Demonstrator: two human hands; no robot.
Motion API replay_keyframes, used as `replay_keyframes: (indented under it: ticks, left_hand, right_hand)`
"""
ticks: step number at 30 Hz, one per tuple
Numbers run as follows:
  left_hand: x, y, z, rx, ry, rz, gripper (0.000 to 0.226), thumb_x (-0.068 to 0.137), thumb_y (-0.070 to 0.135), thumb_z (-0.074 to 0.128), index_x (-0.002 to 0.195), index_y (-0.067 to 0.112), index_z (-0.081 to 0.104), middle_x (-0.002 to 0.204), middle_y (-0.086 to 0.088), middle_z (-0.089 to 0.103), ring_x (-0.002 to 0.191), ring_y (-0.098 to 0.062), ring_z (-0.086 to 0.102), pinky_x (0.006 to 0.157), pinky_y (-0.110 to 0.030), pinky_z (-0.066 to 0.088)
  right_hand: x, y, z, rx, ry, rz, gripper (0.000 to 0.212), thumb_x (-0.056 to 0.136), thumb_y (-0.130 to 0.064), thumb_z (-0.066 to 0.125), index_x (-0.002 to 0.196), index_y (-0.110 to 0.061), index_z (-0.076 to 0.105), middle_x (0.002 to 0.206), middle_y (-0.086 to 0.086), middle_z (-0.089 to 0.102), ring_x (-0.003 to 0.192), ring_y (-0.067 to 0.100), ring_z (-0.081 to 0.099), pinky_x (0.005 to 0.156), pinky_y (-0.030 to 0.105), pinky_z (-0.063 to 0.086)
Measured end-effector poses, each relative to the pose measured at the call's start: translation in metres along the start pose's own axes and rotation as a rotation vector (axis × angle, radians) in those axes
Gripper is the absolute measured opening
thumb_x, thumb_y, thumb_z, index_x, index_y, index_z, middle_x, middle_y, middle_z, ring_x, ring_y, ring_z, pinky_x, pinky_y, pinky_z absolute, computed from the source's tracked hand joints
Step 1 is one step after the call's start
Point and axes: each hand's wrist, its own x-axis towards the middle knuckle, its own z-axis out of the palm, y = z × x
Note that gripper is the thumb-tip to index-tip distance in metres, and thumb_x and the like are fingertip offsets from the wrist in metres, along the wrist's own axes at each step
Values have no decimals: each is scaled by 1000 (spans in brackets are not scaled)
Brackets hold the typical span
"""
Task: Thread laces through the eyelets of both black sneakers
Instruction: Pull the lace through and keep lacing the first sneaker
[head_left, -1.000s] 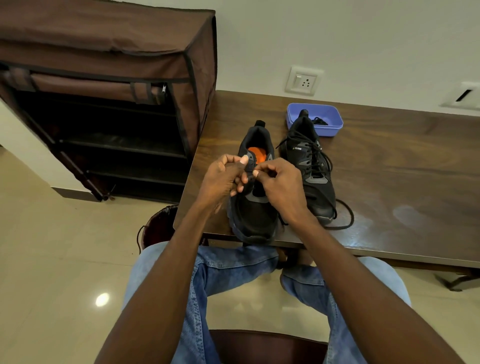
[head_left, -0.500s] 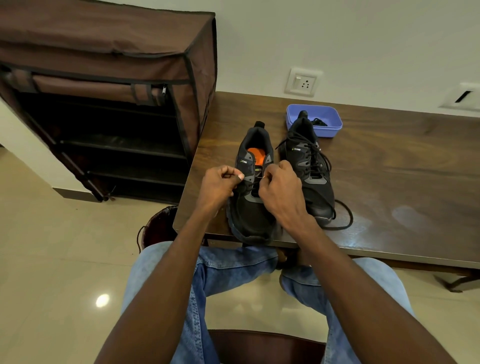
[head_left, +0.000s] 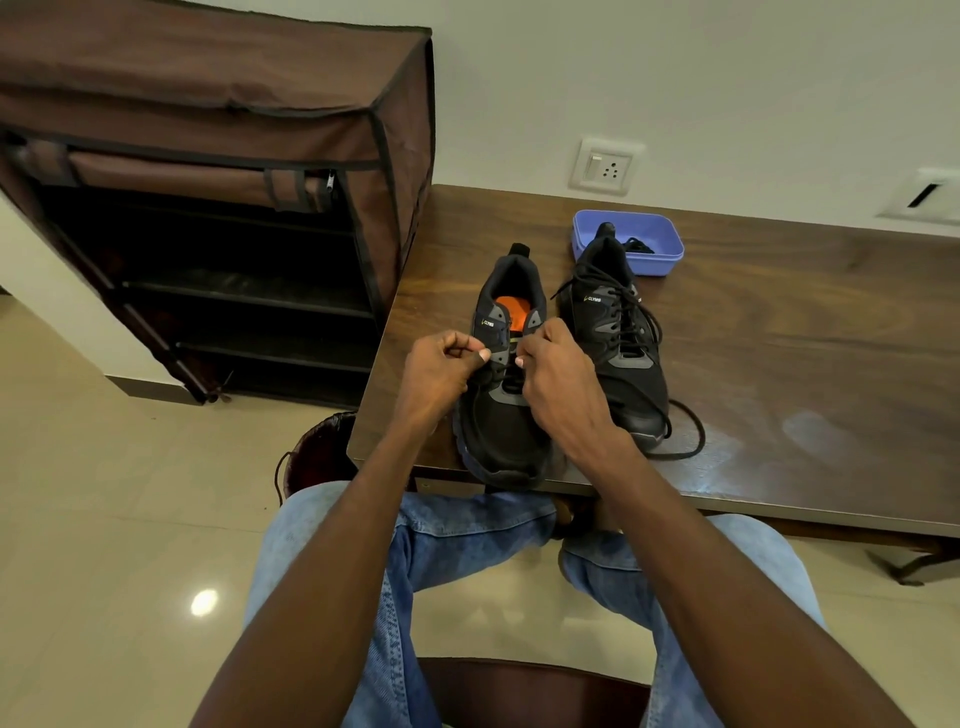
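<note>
A seated person is working a black lace (head_left: 493, 370) through the lower eyelets of the near sneaker (head_left: 501, 405), which is standing at the front edge of a dark wooden table (head_left: 779, 364) with its toe pointing toward the person and its orange insole showing. The left hand (head_left: 441, 379) is curling its fingers and pinching a short run of lace at the shoe's left side, thumb tip pressed forward; the right hand (head_left: 558, 384) is doing likewise at the right side, its fingers bent round what appears to be the other lace end, though the lace itself is largely hidden there. Just beside it, the second sneaker (head_left: 621, 343) is sitting already laced, its loose ends trailing in a loop on the table by the toe. Behind that shoe a blue plastic tub (head_left: 657, 260) is holding something dark, too small to make out. A brown fabric shoe rack (head_left: 218, 208) is standing at the table's left end. To do this step well, the person is likely best served by drawing both ends to equal length before crossing them, keeping the lace flat rather than twisted, and steadying the shoe so it is not sliding off the edge it is overhanging. Feeding each tip from beneath the eyelet should be keeping the pattern matched to the finished shoe.
</note>
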Motion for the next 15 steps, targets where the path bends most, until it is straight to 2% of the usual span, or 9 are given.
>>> replay_keyframes:
  ticks: [4,6,8,10,12,15]
  left_hand:
    - [0,-2,0,-11,0,6,3,90,16,72,92,17,69,90,-6,72,77,-9,65,56,-13,48]
    - [0,-3,0,-25,3,-1,3,90,16,72,92,18,70,91,-6,73,79,-9,66,59,-16,49]
    - [0,-4,0,-48,0,-11,4,90,15,71,92,19,70,92,-7,74,81,-11,67,62,-19,50]
    - [0,-4,0,-63,-5,-19,5,90,15,71,91,19,69,92,-6,74,81,-11,67,63,-21,50]
    - [0,-4,0,-77,-6,-26,5,90,14,71,90,19,69,91,-5,73,80,-10,66,62,-20,49]
    - [-1,-3,-1,-93,-19,-46,6,91,13,70,91,18,69,90,-4,72,81,-10,65,62,-20,48]
  right_hand:
    - [3,-3,7,135,3,99,9,91,3,57,89,-4,63,102,10,50,86,22,53,76,35,48]
    - [4,-6,4,299,-32,233,15,94,-1,56,84,-10,62,95,3,52,82,12,51,71,24,42]
    - [5,-7,0,499,-84,352,20,96,-5,57,78,-14,61,80,-2,55,70,6,49,62,20,38]
    - [6,-5,-3,641,-105,444,21,96,-7,59,77,-15,63,72,-2,58,66,7,50,62,23,40]
    - [7,-5,-3,721,-120,499,20,96,-7,59,78,-14,66,74,0,62,70,8,54,66,24,43]
    - [7,-4,-3,746,-123,505,19,96,-9,62,79,-13,68,75,1,64,70,7,56,63,18,45]
